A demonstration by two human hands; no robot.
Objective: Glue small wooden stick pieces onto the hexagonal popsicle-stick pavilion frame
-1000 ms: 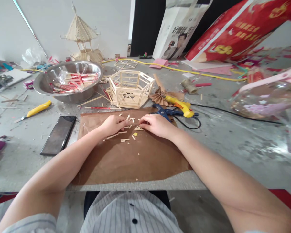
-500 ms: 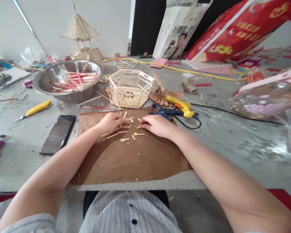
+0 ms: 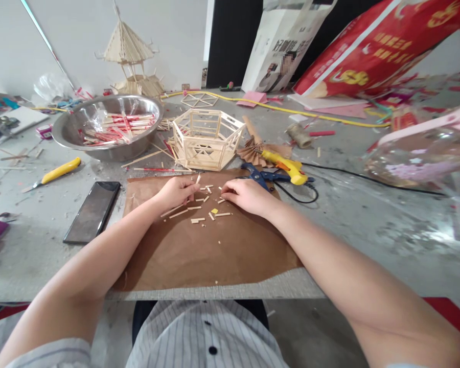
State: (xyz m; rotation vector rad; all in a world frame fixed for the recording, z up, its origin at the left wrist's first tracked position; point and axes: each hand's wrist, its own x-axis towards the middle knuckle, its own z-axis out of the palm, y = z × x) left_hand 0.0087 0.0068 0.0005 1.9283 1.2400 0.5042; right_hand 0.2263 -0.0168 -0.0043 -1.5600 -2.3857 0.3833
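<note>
On a brown paper sheet (image 3: 214,255) lie several short cut wooden sticks (image 3: 178,214) and a small yellow piece (image 3: 214,211). My left hand (image 3: 178,192) is closed, with a short wooden stick (image 3: 198,179) standing up from its fingertips. To the right, my right hand (image 3: 245,196) rests low over the paper with its fingers bent together beside another short stick (image 3: 221,201); whether it grips anything is hidden. Behind both hands stands a six-sided frame of wooden sticks (image 3: 209,145).
A steel bowl (image 3: 61,140) holds red-and-white wrapped sticks. A phone (image 3: 92,212) and yellow utility knife (image 3: 61,170) lie left. Blue-handled cutters (image 3: 256,175) and a yellow glue gun (image 3: 287,167) with a black cord lie right. A stick pagoda (image 3: 128,48) stands behind.
The right fingers have shifted slightly, and the short stick beside them sits a little apart from the fingertips. The left hand still holds its stick.
</note>
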